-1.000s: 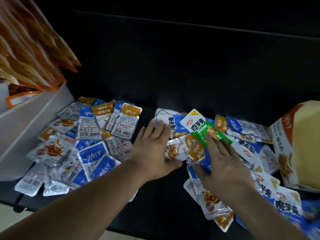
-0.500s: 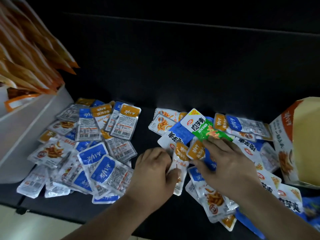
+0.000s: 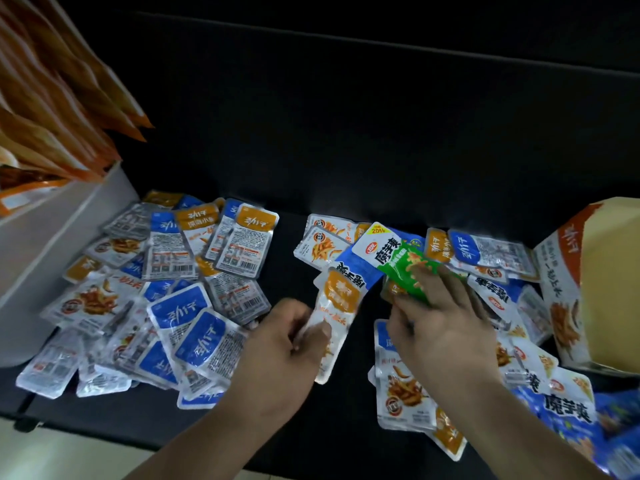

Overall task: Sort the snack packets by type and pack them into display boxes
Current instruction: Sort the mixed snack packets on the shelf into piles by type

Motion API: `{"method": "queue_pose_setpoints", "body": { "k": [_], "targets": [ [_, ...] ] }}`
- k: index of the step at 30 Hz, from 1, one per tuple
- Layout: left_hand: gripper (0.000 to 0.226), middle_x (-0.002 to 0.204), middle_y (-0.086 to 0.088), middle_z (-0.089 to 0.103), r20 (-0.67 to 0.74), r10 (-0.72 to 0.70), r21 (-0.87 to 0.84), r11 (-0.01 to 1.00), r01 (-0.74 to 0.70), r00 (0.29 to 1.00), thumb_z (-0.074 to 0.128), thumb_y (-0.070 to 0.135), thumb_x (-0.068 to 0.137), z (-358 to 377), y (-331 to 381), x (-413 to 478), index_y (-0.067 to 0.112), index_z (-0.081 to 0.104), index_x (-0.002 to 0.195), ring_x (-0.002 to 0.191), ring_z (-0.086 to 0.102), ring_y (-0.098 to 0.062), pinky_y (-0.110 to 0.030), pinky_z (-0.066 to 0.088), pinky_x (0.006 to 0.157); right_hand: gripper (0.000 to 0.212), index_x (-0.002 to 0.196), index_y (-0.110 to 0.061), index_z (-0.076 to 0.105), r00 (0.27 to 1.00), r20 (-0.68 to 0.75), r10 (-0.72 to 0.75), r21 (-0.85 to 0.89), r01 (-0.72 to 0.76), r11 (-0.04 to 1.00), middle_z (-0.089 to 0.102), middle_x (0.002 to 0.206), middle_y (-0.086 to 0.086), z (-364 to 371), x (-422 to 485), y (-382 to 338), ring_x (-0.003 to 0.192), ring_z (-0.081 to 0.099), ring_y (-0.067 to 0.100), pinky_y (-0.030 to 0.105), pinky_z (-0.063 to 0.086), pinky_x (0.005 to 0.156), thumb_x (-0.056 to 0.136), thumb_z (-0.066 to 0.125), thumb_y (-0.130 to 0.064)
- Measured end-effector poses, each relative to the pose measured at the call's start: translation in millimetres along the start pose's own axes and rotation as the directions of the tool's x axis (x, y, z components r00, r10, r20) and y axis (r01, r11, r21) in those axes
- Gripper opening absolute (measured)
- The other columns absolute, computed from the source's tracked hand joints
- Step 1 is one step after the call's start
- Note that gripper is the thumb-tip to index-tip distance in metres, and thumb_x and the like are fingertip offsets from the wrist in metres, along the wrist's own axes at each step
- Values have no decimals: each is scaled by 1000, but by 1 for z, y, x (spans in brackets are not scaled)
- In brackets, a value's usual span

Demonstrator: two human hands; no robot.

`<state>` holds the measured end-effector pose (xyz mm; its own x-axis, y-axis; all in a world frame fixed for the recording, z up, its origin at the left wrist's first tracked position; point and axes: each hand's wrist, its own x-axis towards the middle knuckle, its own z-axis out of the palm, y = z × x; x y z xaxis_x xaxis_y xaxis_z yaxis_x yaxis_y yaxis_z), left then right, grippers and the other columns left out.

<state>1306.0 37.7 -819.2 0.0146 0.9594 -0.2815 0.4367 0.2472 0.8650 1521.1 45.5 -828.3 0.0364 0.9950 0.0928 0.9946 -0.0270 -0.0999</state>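
Observation:
Two heaps of snack packets lie on a black surface: a left heap (image 3: pixel 166 292) of blue and orange-topped silver packets, and a right heap (image 3: pixel 491 265) that mixes those with blue-and-white packets. My left hand (image 3: pixel 277 348) pinches an orange-topped silver packet (image 3: pixel 337 306) between thumb and fingers, in the gap between the heaps. My right hand (image 3: pixel 440 323) rests on the right heap, its fingers curled on a green-and-white packet (image 3: pixel 398 261).
A white display box (image 3: pixel 52 244) filled with upright orange packets stands at the left. An orange-and-white display box (image 3: pixel 588 289) stands at the right edge. The black surface's front edge (image 3: pixel 104 441) runs near the bottom, with pale floor below.
My left hand drew back from the right heap with an orange-topped packet pinched in it. My right hand shifted slightly on the heap and curled its fingers at the green packet.

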Motion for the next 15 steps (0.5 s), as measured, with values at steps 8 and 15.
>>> {"method": "queue_pose_setpoints", "body": {
  "k": [8, 15],
  "targets": [
    [10, 84, 11, 78, -76, -70, -291, 956, 45, 995, 71, 13, 96, 15, 33, -4, 20, 67, 100, 76, 74, -6, -19, 57, 63, 22, 92, -20, 75, 945, -316, 86, 483, 82, 872, 62, 79, -13, -51, 1, -3, 60, 53, 1, 19, 43, 58, 103, 57, -25],
    [27, 98, -1, 79, 64, -62, -537, 839, 87, 996, 56, 0, 101, 31, 56, -21, 21, 65, 116, 92, 76, -19, -40, 60, 86, 24, 113, -28, 79, 988, 32, 153, 896, -96, 434, 74, 106, -17, -48, -22, -49, 106, 69, 2, 13, 52, 85, 100, 63, -40]
  ]
}}
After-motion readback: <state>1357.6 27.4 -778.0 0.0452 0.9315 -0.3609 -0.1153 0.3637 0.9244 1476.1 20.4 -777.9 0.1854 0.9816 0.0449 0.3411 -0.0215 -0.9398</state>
